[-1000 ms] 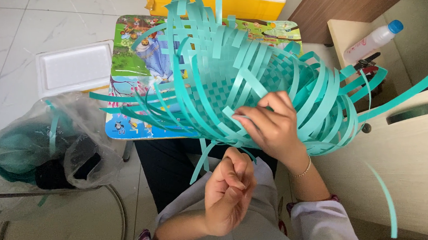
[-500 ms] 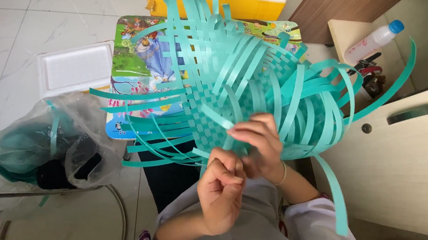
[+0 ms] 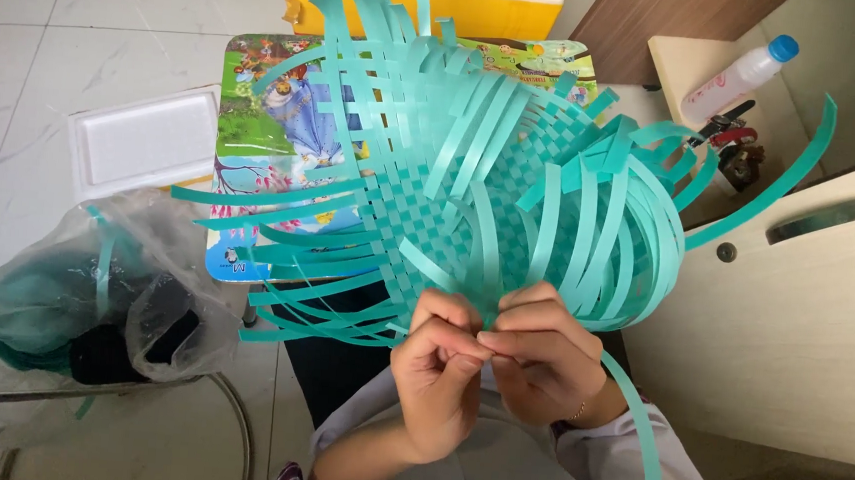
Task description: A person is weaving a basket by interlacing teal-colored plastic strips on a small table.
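Hands met at the near edge of the teal woven piece [image 3: 450,202], held up in front of me above my lap. My left hand [image 3: 439,366] was curled shut, thumb and fingertips pinching a strip end at the rim. My right hand [image 3: 539,363] was closed the same way, pressed knuckle to knuckle against the left, both nipping the same spot on the weave. Exact strip under the fingers was hidden, could not tell which one.

Progress, as I judged it: the flat checker-woven centre looked finished and tight. Sides were only partly up. Many loose strips [image 3: 286,260] fanned out on the left, more arched over on the right, and one long strip [image 3: 639,435] hung down past my right wrist. So the base was done, the walls and rim were mostly left to do, and all the ends were untrimmed.

Around it: a small cartoon-printed table [image 3: 256,108] sat behind the piece, a white foam tray [image 3: 138,145] just beside it, and a clear plastic bag [image 3: 63,295] of teal strip stock on a stool to my left. A plastic bottle [image 3: 740,76] with a blue cap lay on the cabinet [image 3: 793,326] to the right, well apart from the work.
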